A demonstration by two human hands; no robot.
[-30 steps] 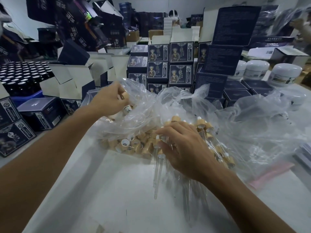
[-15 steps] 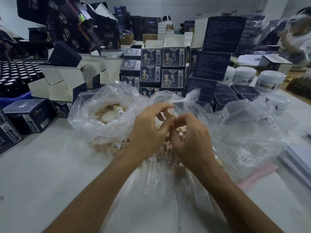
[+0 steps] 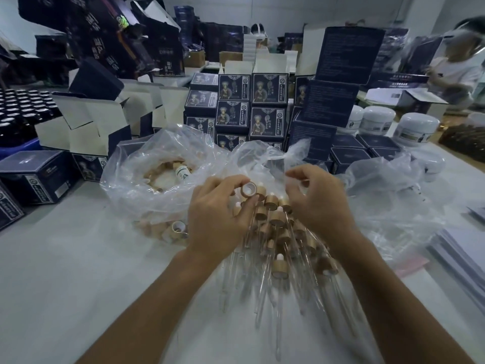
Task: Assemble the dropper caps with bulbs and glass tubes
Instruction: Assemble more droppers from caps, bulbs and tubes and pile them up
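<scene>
My left hand pinches a bamboo dropper cap between thumb and fingers, its white inside facing me. My right hand hovers a little to the right with curled fingers, and what it holds, if anything, is hidden. Between and below the hands lies a pile of assembled droppers with bamboo caps, white bulbs and glass tubes fanned toward me on clear plastic. A clear plastic bag with several loose caps sits to the left, behind my left hand.
Stacked dark blue cartons and open boxes line the back of the white table. Dark bottles fill a tray far left. White jars stand right. A paper stack lies near the right edge. Another person works behind.
My left hand came out of the cap bag and met the right hand over the pile. The hands have now drawn slightly apart, with the cap in my left fingers.
</scene>
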